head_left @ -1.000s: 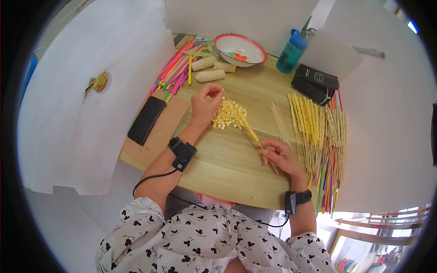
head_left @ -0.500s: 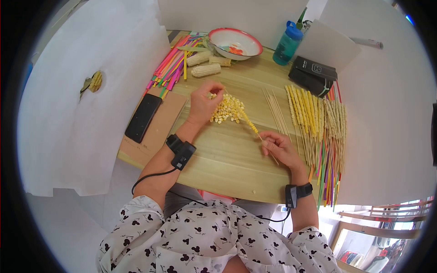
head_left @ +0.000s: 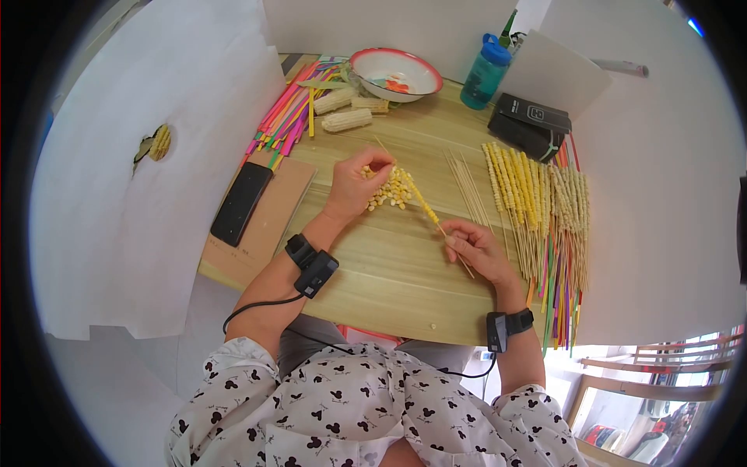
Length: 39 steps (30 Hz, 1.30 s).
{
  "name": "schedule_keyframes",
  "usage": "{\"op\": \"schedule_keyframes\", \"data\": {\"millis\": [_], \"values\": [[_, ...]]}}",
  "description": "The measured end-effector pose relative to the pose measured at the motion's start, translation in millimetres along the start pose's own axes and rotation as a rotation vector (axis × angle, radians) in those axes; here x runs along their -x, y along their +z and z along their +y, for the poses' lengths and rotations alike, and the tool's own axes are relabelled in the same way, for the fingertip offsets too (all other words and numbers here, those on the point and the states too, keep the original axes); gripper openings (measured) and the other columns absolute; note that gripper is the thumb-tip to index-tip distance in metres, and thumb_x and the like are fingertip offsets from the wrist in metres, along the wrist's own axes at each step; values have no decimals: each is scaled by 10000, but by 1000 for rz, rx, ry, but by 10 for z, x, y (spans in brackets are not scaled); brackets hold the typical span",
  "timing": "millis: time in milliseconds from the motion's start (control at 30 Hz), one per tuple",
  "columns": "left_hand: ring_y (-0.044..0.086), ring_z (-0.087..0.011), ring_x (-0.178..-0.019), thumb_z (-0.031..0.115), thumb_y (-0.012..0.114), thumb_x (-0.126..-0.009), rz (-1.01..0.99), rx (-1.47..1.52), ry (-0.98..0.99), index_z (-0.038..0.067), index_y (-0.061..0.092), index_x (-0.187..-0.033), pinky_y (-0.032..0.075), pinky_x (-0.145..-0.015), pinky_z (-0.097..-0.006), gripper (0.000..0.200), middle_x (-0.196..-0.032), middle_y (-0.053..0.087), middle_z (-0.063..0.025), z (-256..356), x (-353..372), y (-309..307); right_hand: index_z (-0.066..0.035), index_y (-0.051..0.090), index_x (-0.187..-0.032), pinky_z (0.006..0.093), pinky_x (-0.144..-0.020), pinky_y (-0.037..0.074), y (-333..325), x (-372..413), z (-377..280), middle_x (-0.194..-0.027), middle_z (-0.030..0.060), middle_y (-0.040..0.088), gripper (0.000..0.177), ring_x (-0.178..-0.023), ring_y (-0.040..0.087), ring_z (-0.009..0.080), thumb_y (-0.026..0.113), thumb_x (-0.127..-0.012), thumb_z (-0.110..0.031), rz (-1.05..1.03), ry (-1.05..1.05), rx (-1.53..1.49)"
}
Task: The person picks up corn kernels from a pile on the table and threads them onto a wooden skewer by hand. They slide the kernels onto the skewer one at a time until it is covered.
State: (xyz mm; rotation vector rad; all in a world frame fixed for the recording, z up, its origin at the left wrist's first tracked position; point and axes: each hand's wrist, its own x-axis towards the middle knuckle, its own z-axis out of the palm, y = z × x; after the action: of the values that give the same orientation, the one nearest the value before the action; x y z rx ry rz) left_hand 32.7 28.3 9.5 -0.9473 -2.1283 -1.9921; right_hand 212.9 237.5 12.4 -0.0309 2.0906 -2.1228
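Note:
My right hand [head_left: 476, 251] grips the lower bare part of a thin bamboo skewer [head_left: 441, 229], which slants up to the left. Yellow corn kernels [head_left: 421, 199] are threaded along its middle. Near the upper end, my left hand [head_left: 358, 185] pinches around the skewer, whose bare tip sticks out past the fingers. Whether a kernel sits between those fingertips is hidden. Beneath and beside my left hand lies a pile of loose corn kernels [head_left: 398, 191] on the wooden table [head_left: 373, 268].
Bare skewers [head_left: 469, 187] and rows of filled corn skewers [head_left: 521, 187] lie at right, by a black case [head_left: 531, 124]. Behind are a blue bottle [head_left: 485, 74], a red-rimmed bowl [head_left: 424, 70] and stripped cobs [head_left: 347, 120]. At left are a phone [head_left: 242, 204] and coloured strips [head_left: 292, 117].
My left fingers have slid down the skewer from its tip toward the threaded kernels, so the tip now shows beyond them. My right hand keeps its hold. The view has shifted slightly.

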Motion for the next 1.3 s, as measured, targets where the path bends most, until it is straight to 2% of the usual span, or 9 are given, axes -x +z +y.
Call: {"op": "schedule_keyframes", "data": {"millis": [300,533,600,767,833,900,1100,1167,1300], "values": [[628,-106,-763,31,654,-827,-107,-8,-47,-5,671,-949,499,-708,-247,128,-835,688,-58,33,51,44,-41,547,-1226,191,-593,393,19,12,-78,-708,-7,548,268,-658,502,58,532,-972,-124,26,44,36],[634,-113,-766,28,652,-823,-125,-23,-24,4,675,-957,499,-706,-250,138,-830,690,-64,35,52,47,-43,545,-1221,188,-591,393,14,23,-87,-710,-8,546,263,-650,497,56,527,-970,-118,16,34,28],[589,-75,-782,11,645,-832,-138,-63,-22,-11,669,-970,486,-718,-233,141,-834,673,-27,51,53,49,-44,546,-1216,186,-589,391,11,25,-53,-710,-12,545,258,-645,493,51,528,-971,-123,21,22,16],[618,-103,-788,18,630,-840,-90,-122,33,-4,669,-980,493,-728,-249,147,-850,685,-55,31,62,60,-48,563,-1179,170,-558,370,12,6,-54,-713,-32,547,236,-625,475,19,539,-956,-124,62,49,32],[643,-127,-790,27,624,-844,-57,-140,90,3,671,-985,500,-728,-262,151,-860,696,-80,18,51,77,-41,581,-1146,173,-550,370,27,12,-78,-703,-34,554,216,-617,482,18,552,-948,-122,135,1,5],[631,-121,-779,20,609,-852,110,-177,58,5,674,-988,490,-725,-259,151,-861,692,-75,-21,23,32,-33,599,-1112,176,-541,370,-2,45,-91,-692,-37,562,197,-608,490,16,564,-939,-120,196,-45,-25],[585,-100,-747,22,583,-868,205,-189,38,4,668,-974,472,-710,-259,137,-838,674,-40,-179,-74,-133,-3,651,-967,190,-514,381,-201,144,-57,-617,-38,573,136,-545,509,20,636,-890,-114,638,-179,95],[583,-99,-751,24,579,-870,217,-194,39,4,667,-966,469,-709,-256,132,-828,671,-35,-168,-79,-167,7,656,-950,195,-500,373,-301,228,-53,-594,-38,558,133,-539,496,19,643,-878,-104,844,-207,256],[582,-99,-740,33,577,-871,246,-220,35,10,669,-939,463,-697,-254,117,-807,662,-23,-179,-98,-217,6,662,-938,199,-491,362,-478,324,-18,-572,-36,540,121,-534,482,18,635,-878,-95,951,-181,427]]}}
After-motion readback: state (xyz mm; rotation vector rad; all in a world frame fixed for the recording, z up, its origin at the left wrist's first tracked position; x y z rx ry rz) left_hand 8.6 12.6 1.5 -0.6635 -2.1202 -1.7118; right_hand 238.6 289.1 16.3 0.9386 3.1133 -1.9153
